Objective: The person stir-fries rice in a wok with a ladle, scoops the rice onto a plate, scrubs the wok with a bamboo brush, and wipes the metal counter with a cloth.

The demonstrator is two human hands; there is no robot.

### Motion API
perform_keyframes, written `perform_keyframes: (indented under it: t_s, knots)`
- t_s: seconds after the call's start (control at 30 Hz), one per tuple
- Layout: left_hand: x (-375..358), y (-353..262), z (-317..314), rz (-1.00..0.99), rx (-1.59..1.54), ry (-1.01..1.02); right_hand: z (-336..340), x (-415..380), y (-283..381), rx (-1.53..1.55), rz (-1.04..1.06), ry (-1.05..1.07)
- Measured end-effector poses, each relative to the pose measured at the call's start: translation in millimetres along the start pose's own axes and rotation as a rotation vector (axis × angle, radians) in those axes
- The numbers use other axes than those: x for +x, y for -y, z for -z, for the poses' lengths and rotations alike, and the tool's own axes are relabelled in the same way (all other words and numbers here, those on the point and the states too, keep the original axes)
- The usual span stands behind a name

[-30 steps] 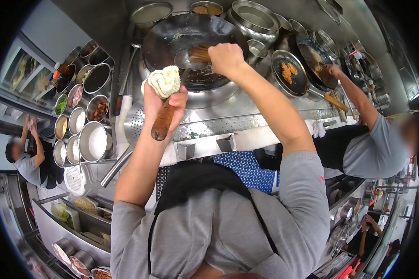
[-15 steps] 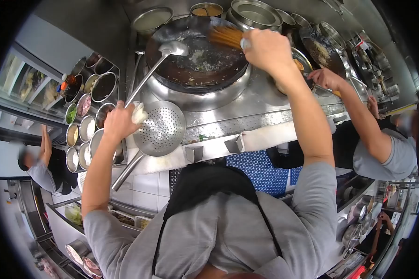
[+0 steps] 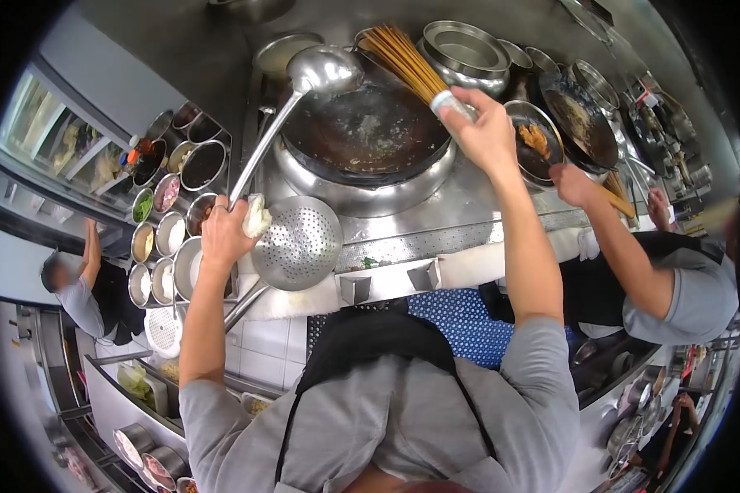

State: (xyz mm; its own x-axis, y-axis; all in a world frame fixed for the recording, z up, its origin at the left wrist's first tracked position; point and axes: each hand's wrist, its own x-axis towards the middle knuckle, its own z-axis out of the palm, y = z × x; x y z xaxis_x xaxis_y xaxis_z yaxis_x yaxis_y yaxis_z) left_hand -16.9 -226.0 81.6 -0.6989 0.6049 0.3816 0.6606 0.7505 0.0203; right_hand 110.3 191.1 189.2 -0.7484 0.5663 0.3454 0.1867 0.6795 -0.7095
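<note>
My left hand (image 3: 228, 234) is closed around the handle of a steel ladle (image 3: 325, 70), with a crumpled white cloth (image 3: 256, 216) bunched at the fingers. The ladle's bowl is raised over the far left rim of a dark wok (image 3: 362, 135). In my right hand (image 3: 487, 135) is a bamboo wok brush (image 3: 404, 62), gripped by its white-wrapped end. Its bristles point up and left, above the wok's far side. Wet residue and small bits lie in the wok, which sits on a round steel burner ring (image 3: 370, 193). Below my left hand's level lies a perforated strainer (image 3: 298, 244).
Several steel tubs of ingredients (image 3: 204, 164) stand at left. A lidded-looking steel pot (image 3: 466, 49) is behind the wok. On the right, a co-worker's hand (image 3: 574, 182) is at a pan holding orange-brown food (image 3: 534, 140). Another person (image 3: 82, 279) stands at far left.
The ladle has risen, turning its bowl up and away from the wok. The brush has lifted from a blurred sweep over the wok to point upward. The view has also shifted slightly.
</note>
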Motion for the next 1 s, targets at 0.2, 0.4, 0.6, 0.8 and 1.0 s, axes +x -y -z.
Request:
perform_keyframes:
  t_s: [0.2,0.4,0.6,0.8,1.0]
  knots:
    - [-0.5,4.4,-11.9,-0.054,0.087,0.033,-20.4,29.4,3.4,-0.157,-0.054,0.093]
    - [1.3,29.1,-3.3,-0.146,0.176,0.093,10.1,42.4,18.7,0.132,0.097,0.198]
    - [5.1,40.9,-1.7,-0.248,0.148,-0.031,11.0,75.1,24.4,-0.244,-0.127,0.276]
    - [7.8,39.7,-10.6,-0.112,0.137,0.011,-11.4,39.2,10.6,0.252,-0.013,0.260]
    - [5.8,52.4,-16.6,-0.147,0.081,-0.039,16.3,34.6,4.5,0.202,-0.310,0.339]
